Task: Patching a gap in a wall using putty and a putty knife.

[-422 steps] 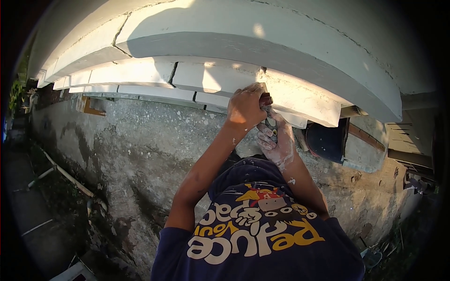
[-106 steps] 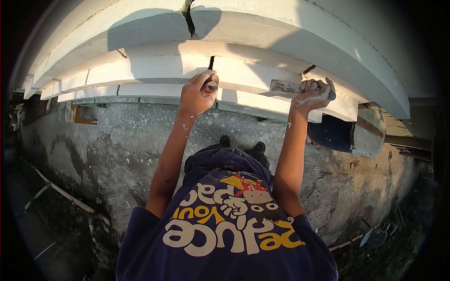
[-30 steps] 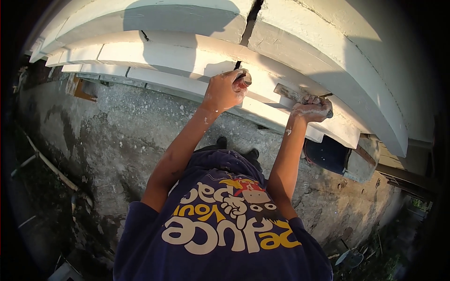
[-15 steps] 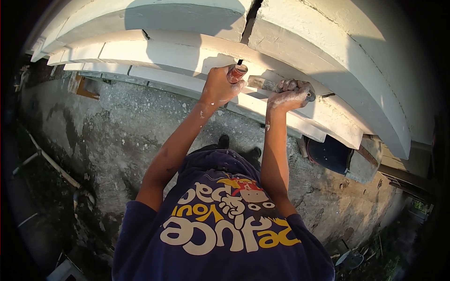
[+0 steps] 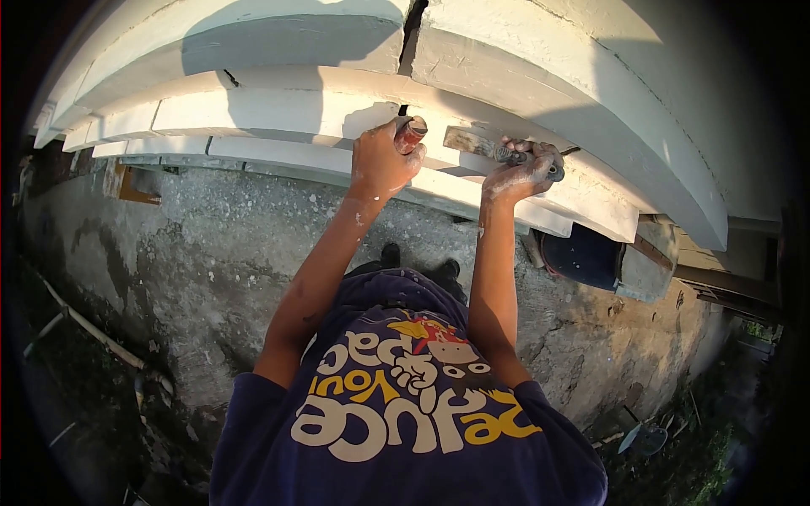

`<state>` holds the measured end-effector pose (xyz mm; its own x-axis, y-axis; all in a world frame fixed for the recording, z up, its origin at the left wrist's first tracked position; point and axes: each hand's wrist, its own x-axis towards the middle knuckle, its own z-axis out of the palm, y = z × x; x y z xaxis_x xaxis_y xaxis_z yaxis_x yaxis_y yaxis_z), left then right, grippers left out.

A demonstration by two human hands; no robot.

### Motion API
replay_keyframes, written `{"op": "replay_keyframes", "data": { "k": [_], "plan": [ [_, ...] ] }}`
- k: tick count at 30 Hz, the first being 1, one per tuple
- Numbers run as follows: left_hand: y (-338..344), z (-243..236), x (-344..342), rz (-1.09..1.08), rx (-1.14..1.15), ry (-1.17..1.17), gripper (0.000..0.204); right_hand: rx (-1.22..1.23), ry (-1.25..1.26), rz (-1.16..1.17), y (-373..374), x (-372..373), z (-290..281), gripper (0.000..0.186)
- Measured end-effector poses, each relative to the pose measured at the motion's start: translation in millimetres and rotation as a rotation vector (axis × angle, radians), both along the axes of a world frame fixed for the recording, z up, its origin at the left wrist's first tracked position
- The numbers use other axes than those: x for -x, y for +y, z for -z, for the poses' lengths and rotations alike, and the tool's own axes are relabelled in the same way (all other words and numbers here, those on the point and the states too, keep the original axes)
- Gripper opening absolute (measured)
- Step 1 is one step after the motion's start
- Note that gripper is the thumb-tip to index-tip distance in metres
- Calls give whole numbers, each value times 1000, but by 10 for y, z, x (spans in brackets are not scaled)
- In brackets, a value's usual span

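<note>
My left hand (image 5: 381, 167) is closed on a red cylindrical handle (image 5: 412, 131), its top end facing me and the rest hidden, just below a dark vertical crack (image 5: 407, 44) in the white stepped ledge (image 5: 278, 111). My right hand (image 5: 528, 175), coated in pale dust, grips a flat-bladed tool (image 5: 467, 142) with a dark handle. That blade is worn and smeared, and it lies sideways along the middle band, pointing toward my left hand without visibly touching it.
A speckled concrete surface (image 5: 211, 244) lies below the ledge, with my shoes (image 5: 418, 268) on it. A dark blue container (image 5: 582, 257) sits at right, a wooden-edged opening (image 5: 135, 192) at left. Pale pipes (image 5: 110, 341) run low on the left; a round object (image 5: 648, 438) lies bottom right.
Fourteen seconds ago both hands were together; now they are apart. Over the last second the blade has moved left toward my left hand, and the view has shifted slightly.
</note>
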<state>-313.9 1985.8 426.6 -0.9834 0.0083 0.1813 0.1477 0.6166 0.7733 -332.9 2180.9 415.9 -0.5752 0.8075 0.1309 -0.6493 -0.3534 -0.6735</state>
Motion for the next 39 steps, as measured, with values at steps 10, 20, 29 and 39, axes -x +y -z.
{"op": "replay_keyframes", "data": {
  "k": [10, 20, 29, 39],
  "plan": [
    [310, 238, -443, 226, 100, 112, 60, -600, -710, -596, 852, -1310, 40, 50],
    [952, 337, -749, 339, -176, 116, 80, -1210, -788, -811, 1038, -1267, -116, 49],
    [1850, 124, -797, 137, -969, 67, 68, -1514, -479, -737, 1796, -912, -217, 42],
    [3244, 300, -697, -72, -1368, 25, 75, -1689, -554, -846, 2705, -703, -332, 45]
  ]
}}
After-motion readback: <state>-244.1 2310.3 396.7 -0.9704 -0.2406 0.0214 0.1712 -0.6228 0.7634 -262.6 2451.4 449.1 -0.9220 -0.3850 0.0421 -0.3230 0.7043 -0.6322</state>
